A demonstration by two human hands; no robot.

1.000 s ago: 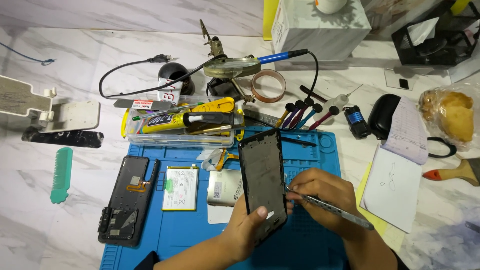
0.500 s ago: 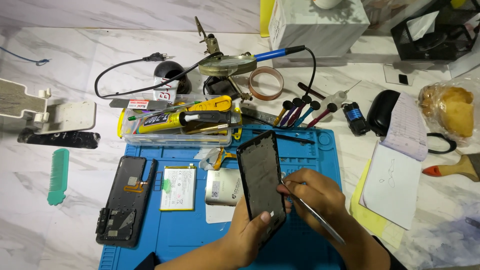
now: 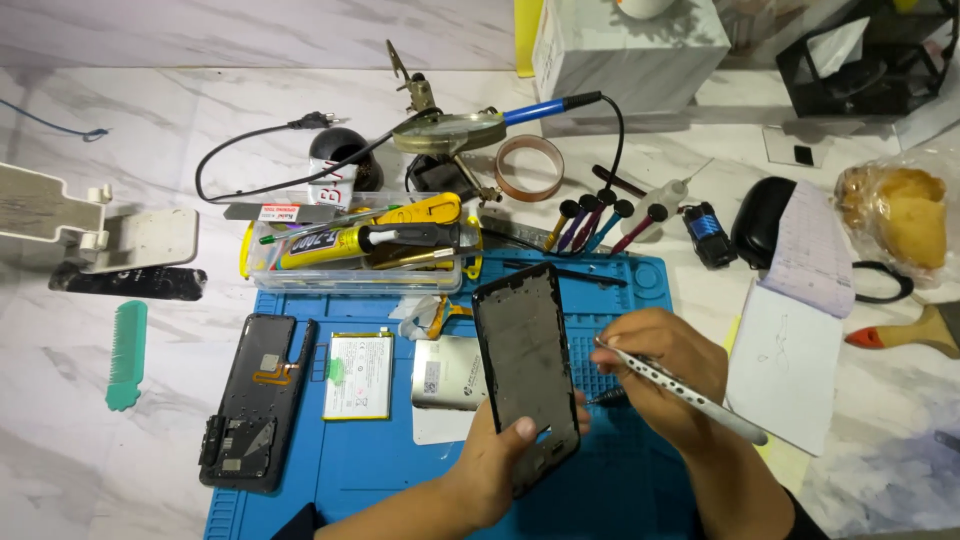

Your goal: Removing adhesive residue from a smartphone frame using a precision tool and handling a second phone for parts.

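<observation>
I can't see the tip of the silver tool (image 3: pixel 690 392); it vanishes behind the phone frame (image 3: pixel 526 372). My right hand (image 3: pixel 665 375) hides its grip. The bottom edge cuts off both forearms and the blue mat (image 3: pixel 390 470).

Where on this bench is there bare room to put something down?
Bare marble lies left of the green comb, and bare mat lies below the battery. It is crowded around the clear tool box and the screwdrivers.

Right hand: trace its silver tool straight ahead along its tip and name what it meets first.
The right hand aims the silver tool left and slightly up. It would probably first meet the right edge of the black phone frame held by the left hand, though depth is unclear.
</observation>
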